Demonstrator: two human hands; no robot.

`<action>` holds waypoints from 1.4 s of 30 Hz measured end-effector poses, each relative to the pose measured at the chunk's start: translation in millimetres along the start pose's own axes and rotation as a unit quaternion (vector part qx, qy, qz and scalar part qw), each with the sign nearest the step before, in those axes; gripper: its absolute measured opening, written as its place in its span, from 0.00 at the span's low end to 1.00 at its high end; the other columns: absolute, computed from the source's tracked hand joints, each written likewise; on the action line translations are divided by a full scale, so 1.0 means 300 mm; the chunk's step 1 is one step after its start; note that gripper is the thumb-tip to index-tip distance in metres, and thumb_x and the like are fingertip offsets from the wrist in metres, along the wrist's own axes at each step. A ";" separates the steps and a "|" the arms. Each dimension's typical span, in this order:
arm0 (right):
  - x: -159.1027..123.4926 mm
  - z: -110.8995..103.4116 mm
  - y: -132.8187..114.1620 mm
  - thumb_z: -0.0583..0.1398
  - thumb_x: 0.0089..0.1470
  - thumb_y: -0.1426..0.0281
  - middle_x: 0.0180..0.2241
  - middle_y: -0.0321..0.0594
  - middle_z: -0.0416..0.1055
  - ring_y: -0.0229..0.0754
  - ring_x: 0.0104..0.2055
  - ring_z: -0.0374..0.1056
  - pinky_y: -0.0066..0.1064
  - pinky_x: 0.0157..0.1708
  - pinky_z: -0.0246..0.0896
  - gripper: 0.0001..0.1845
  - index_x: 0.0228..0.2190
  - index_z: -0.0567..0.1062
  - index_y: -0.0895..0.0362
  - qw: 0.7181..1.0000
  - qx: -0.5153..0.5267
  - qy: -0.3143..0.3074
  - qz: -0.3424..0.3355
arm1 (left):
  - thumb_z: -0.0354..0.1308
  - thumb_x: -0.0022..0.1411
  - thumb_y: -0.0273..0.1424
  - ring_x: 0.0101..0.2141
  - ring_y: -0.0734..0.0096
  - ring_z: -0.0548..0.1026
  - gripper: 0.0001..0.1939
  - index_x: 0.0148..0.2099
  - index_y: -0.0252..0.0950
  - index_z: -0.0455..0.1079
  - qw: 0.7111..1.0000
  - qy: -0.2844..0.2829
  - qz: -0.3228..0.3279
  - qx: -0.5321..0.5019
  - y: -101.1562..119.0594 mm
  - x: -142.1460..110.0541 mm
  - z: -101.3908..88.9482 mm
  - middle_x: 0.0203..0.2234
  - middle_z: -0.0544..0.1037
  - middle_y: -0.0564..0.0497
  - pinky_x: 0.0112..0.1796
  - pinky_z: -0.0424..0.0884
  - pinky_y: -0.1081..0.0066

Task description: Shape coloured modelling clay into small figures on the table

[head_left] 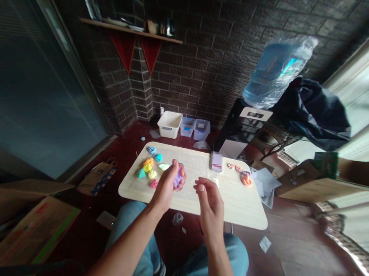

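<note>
A lump of purple modelling clay point(178, 178) is held in my left hand point(169, 182), the thumb up and the fingers wrapped round its far side. To its right, apart from the clay, my right hand point(210, 195) has its thumb and fingertips brought together; anything between them is too small to make out. Left of my hands lie several soft clay lumps: blue point(152, 150), turquoise point(158, 157), orange point(148, 161), green point(141, 173), pale yellow point(152, 174), pink point(153, 183) and whitish green point(163, 167). An orange and purple clay shape point(246, 178) sits at the table's right end.
The low cream table point(239, 211) stands before my knees, partly under a clear mat. A pixelated flat item point(216, 161) and small clay pieces point(230, 166) lie at its back right. Beyond are plastic bins point(169, 131), a water dispenser point(233, 149) and cardboard boxes point(312, 184).
</note>
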State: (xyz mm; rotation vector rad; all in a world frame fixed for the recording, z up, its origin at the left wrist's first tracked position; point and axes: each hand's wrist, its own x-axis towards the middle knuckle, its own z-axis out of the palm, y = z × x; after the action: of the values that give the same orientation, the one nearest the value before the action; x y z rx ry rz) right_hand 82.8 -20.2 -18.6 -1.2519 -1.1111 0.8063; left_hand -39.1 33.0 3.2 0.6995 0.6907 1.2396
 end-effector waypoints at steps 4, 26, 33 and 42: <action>0.033 0.063 0.022 0.52 0.64 0.57 0.62 0.49 0.63 0.48 0.65 0.57 0.47 0.62 0.54 0.25 0.59 0.65 0.53 0.998 0.016 -0.006 -0.063 | 0.49 0.65 0.53 0.47 0.68 0.74 0.26 0.46 0.39 0.76 0.998 -0.022 -0.035 0.038 -0.050 -0.044 0.045 0.45 0.79 0.47 0.44 0.69 0.73; 0.178 -0.015 -0.010 0.63 0.47 0.43 0.13 0.23 0.56 0.23 0.10 0.38 0.16 0.08 0.33 0.28 0.25 0.72 0.57 0.879 0.419 0.035 0.224 | 0.45 0.69 0.44 0.36 0.63 0.78 0.24 0.54 0.31 0.67 0.995 0.020 -0.094 0.035 -0.043 -0.106 -0.023 0.38 0.82 0.39 0.40 0.67 0.65; 0.155 0.002 -0.040 0.63 0.51 0.55 0.06 0.26 0.54 0.26 0.06 0.41 0.18 0.06 0.33 0.26 0.13 0.67 0.58 0.900 0.371 0.055 0.223 | 0.46 0.69 0.44 0.35 0.64 0.78 0.22 0.50 0.31 0.69 0.995 0.020 -0.094 0.033 -0.057 -0.104 -0.041 0.35 0.82 0.40 0.38 0.68 0.66; 0.120 0.024 -0.060 0.64 0.51 0.55 0.08 0.25 0.53 0.28 0.10 0.44 0.21 0.09 0.37 0.28 0.13 0.59 0.54 0.922 0.348 0.069 0.158 | 0.56 0.65 0.41 0.35 0.64 0.77 0.18 0.45 0.31 0.73 0.993 -0.034 -0.104 0.046 -0.078 -0.108 -0.042 0.36 0.80 0.41 0.37 0.71 0.66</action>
State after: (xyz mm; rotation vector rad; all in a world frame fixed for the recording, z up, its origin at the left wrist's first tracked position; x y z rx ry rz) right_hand 84.9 12.6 6.0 -0.8600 -0.4293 1.2034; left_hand -41.2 -1.8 -20.2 0.7244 0.7484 0.9942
